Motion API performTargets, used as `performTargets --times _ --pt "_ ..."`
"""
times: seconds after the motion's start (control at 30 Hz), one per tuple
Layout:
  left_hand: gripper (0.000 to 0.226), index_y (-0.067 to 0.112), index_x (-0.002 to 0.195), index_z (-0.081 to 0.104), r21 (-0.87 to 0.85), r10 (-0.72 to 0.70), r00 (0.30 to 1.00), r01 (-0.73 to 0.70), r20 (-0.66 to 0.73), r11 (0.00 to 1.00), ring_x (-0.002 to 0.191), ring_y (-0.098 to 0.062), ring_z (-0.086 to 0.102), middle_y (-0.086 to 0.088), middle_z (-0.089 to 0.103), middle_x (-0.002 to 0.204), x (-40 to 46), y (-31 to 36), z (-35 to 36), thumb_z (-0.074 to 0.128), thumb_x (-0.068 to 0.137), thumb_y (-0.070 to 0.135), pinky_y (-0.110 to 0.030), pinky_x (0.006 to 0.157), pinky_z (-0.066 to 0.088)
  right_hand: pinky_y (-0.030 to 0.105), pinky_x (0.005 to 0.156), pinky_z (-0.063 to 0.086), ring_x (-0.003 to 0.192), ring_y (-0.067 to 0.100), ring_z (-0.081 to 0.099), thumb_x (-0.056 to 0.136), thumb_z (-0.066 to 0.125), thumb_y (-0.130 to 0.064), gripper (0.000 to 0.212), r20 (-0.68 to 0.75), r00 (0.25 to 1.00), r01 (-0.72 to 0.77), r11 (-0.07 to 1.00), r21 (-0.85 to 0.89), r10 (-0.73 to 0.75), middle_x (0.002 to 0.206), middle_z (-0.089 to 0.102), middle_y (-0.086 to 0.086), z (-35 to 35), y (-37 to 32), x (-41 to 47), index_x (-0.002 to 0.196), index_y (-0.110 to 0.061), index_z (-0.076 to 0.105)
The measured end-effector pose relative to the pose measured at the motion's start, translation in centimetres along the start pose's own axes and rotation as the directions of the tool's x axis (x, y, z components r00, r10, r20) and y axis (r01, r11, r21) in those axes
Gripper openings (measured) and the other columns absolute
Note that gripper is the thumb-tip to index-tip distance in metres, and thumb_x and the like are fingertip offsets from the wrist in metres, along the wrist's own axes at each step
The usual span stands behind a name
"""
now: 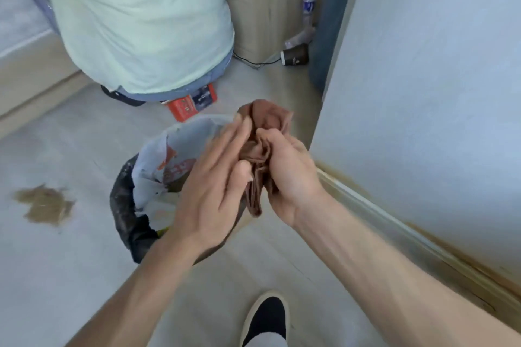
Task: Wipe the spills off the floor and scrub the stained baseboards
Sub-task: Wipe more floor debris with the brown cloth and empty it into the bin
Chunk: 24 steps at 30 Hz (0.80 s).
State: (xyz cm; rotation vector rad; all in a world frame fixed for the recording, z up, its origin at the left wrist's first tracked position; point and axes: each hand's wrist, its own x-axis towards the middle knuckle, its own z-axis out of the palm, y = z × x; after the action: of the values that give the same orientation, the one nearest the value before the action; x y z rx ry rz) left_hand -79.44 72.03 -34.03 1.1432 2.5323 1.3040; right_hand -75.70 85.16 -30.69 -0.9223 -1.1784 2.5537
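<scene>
Both forearms reach forward and meet above the trash bin (132, 205), which stands on the floor (70, 276) lined with a black bag. The right hand (290, 177) is clenched around a bunched brown cloth (263, 132), its fingers curled into the folds, wrist bent inward. The left hand (211, 189) lies flat against the cloth's left side, fingers straight and together, thumb touching the lower folds; it is slightly blurred. Left of the bin, well apart from it, a brown spill (43, 204) marks the floor. Right of the bin, the baseboard (408, 234) runs along the wall with brown staining along its edges. Beyond the bin, another person in a pale green shirt (141, 22) crouches.
</scene>
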Motion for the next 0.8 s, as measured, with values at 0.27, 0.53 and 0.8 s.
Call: performTargets --times 0.27,0.53,0.8 --pt "0.057 0.026 0.142 0.055 -0.058 -0.17 0.984 0.167 -0.062 0.984 0.145 -0.019 0.044 0.009 0.054 0.148 1.8 1.2 -4.1 0.012 0.11 0.046 -0.027 0.113 0.035 0.021 0.047 0.048 0.051 0.016 0.056 0.102 0.053 -0.011 0.025 -0.071 0.995 -0.061 0.996 0.071 0.066 0.074 0.065 0.011 5.7 -1.5 0.8 0.078 -0.011 0.063" --pt "0.044 0.052 0.126 0.055 -0.123 -0.212 0.977 0.208 -0.026 0.97 0.13 -0.007 0.054 0.023 0.063 0.125 3.6 3.8 -3.6 0.014 0.111 0.049 -0.019 0.102 0.04 0.032 0.067 0.054 0.067 0.022 0.066 0.103 0.053 -0.015 0.021 -0.09 0.996 0.018 0.988 0.155 -0.004 0.079 0.07 0.011 3.0 -2.9 -0.1 0.088 -0.012 0.068" --pt "0.081 0.022 0.15 0.05 -0.012 0.121 0.971 -0.121 0.206 0.993 0.144 -0.01 0.044 0.006 0.05 0.155 5.5 7.7 -1.0 0.009 0.101 0.072 -0.025 0.117 0.031 0.042 0.078 0.053 0.08 0.028 0.067 0.101 0.054 -0.017 0.02 -0.223 0.963 0.19 0.969 0.159 -0.153 0.086 0.071 0.017 -3.2 -7.6 -4.0 0.101 -0.004 0.069"
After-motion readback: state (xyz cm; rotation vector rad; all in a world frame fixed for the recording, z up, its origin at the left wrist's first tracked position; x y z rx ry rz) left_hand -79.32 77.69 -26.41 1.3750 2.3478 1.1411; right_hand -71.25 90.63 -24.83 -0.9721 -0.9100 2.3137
